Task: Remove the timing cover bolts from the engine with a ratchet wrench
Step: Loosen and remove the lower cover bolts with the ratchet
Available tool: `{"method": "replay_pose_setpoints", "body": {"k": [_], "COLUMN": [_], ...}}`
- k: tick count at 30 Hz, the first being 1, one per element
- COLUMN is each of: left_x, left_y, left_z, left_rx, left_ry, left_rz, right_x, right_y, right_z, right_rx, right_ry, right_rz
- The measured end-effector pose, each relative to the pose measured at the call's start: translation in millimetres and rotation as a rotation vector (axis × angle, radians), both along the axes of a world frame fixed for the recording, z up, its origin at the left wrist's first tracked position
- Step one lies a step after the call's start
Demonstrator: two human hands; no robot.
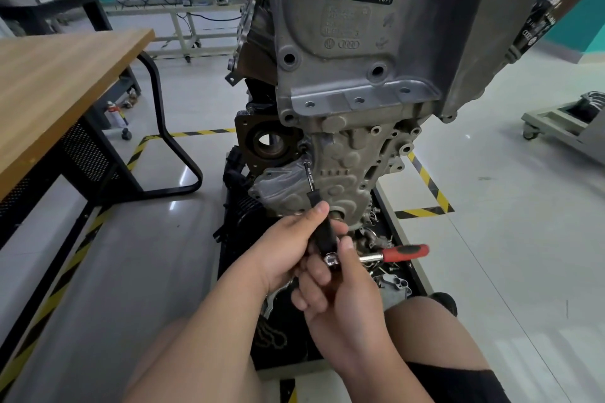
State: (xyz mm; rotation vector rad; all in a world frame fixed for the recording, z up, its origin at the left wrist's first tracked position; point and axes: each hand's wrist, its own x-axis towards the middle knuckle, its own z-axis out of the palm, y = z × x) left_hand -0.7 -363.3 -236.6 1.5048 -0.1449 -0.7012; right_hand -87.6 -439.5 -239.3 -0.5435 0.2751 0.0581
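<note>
A grey engine stands upright on a black stand, its ribbed timing cover facing me. A ratchet wrench with a red and black handle points right. From its head a long black extension bar runs up to a bolt at the cover's upper left edge. My left hand is wrapped around the thick lower part of the extension. My right hand grips the ratchet head just below, thumb on top.
A wooden-topped workbench with a black frame stands to the left. Loose metal parts lie in the black tray at the engine's foot. Yellow-black tape marks the floor. A grey cart sits at the right. My bare knees are at the bottom.
</note>
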Motion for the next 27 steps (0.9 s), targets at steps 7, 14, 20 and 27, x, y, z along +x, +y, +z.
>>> {"method": "replay_pose_setpoints", "body": {"k": [7,14,20,27], "left_x": [-1.7,-3.6,-2.7,1.3], "left_y": [-5.0,-4.5,1.2,12.4], "left_z": [-4.8,-8.8,-8.2,-6.4], "left_rx": [0.030,0.024,0.049,-0.073], "left_ry": [-0.019,-0.100,-0.083,0.046], "left_rz": [0.044,0.128,0.161,0.038], "right_x": [0.7,-3.1,0.2,-0.5], "right_y": [-13.2,-19.7,-10.7,4.9], "right_z": [-2.1,-16.0,-20.1,1.7], "right_rx": [0.383,-1.408,-1.370,0.169], "right_ry": [0.086,-0.003,-0.058,-0.009], "right_rz": [0.092,-0.100,-0.109,0.102]}}
